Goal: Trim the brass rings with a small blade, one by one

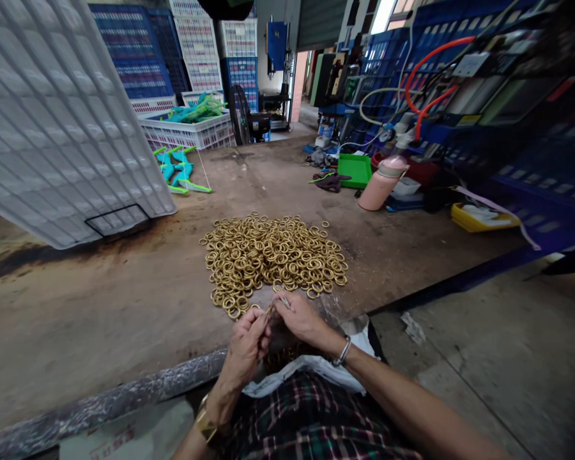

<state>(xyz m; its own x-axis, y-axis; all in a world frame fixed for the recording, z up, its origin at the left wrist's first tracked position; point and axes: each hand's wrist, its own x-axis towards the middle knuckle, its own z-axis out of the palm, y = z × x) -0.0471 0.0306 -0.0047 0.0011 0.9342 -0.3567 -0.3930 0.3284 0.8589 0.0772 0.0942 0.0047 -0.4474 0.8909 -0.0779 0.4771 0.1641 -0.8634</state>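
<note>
At the near edge of the table [124, 313], the left hand [246, 348] pinches a small gold piece [269, 310] beside the right hand [304, 319], which grips a slim object [285, 302] I cannot identify; gold rings [273, 252] lie heaped just beyond.

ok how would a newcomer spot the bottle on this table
On the table, look beyond the right end of the ring pile. The bottle sits between a green tray and a yellow tray; unlike them, it is tall and pale pink.
</note>
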